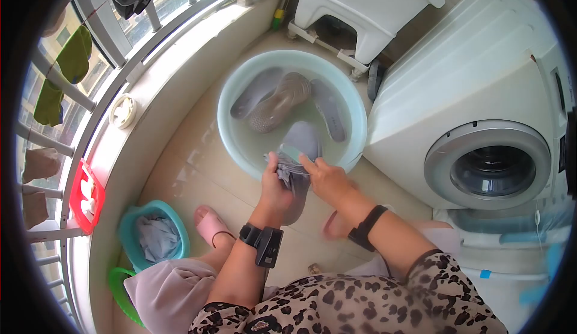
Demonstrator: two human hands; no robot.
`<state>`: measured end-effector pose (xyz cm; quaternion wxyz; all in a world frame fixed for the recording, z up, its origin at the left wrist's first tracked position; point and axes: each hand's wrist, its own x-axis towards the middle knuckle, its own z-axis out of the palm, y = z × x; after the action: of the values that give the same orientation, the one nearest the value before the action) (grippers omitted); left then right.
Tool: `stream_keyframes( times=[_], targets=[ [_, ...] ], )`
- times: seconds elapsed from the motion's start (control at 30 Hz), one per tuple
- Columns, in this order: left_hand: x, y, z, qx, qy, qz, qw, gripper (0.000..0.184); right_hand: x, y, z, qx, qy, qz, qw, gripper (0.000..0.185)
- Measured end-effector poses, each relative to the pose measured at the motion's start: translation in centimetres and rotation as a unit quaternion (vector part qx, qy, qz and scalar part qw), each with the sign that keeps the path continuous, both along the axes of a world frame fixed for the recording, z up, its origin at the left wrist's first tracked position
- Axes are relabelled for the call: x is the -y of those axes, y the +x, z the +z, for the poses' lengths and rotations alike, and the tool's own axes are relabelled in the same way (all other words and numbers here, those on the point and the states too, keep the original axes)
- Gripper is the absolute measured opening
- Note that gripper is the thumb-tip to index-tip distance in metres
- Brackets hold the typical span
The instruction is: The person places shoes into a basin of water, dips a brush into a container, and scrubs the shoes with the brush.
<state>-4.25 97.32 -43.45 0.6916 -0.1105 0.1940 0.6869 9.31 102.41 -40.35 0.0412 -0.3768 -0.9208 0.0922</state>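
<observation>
A grey shoe (303,135) with bunched fabric at its middle is held over the near rim of a pale blue basin (223,108). My left hand (276,191) is closed around the shoe's left side. My right hand (330,180) is closed on a pale green brush (291,152), which lies against the shoe; its bristles are hidden. Cloudy water fills the basin. In it lie a brownish-grey knit shoe (281,102), a grey insole (329,111) on the right and another flat grey piece (255,92) on the left.
A washing machine (475,105) stands at the right, a white sink unit (360,9) behind the basin. On the left are a teal tub (183,229) with cloth inside, a green basin (120,292), a red basket (84,199) on the ledge, and socks (75,54) hanging by the railing.
</observation>
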Motion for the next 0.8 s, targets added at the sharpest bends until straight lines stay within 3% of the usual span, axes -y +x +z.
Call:
stream_keyframes(
  times=[0.07, 0.17, 0.3, 0.43, 0.5, 0.6, 0.73, 0.8],
  targets=[
    [-0.2, 0.0, -1.5, 0.010, -0.015, 0.009, 1.000, 0.046, 0.8, -0.6, -0.5, -0.043, 0.011, -0.007, 0.999, 0.045],
    [0.1, -0.8, -2.1, 0.004, -0.023, 0.021, 1.000, 0.052, 4.1, 1.3, -0.6, -0.112, -0.069, -0.014, 0.991, 0.049],
    [0.1, -0.7, -1.9, 0.004, -0.003, 0.014, 1.000, 0.060, 3.0, 2.1, 0.3, -0.033, -0.011, -0.024, 0.999, 0.048],
    [0.0, -0.1, -0.3, -0.016, 0.004, -0.012, 1.000, 0.064, -3.8, -0.1, -1.9, -0.051, 0.013, -0.089, 0.995, 0.044],
    [0.3, -1.4, 0.7, 0.042, -0.010, -0.015, 0.999, 0.062, 0.2, 1.1, -1.7, -0.071, -0.037, -0.062, 0.995, 0.044],
    [0.2, -0.8, -1.1, 0.015, -0.019, -0.011, 1.000, 0.062, 4.2, 2.9, -0.6, -0.061, -0.076, -0.033, 0.995, 0.043],
    [-0.1, 0.7, -1.3, 0.001, 0.013, -0.017, 1.000, 0.059, -2.6, 1.8, -1.9, -0.002, -0.016, -0.097, 0.995, 0.046],
    [0.2, 0.5, -0.3, -0.037, 0.004, -0.014, 0.999, 0.055, -6.2, 0.5, -1.8, 0.010, -0.054, -0.144, 0.988, 0.041]
  ],
)
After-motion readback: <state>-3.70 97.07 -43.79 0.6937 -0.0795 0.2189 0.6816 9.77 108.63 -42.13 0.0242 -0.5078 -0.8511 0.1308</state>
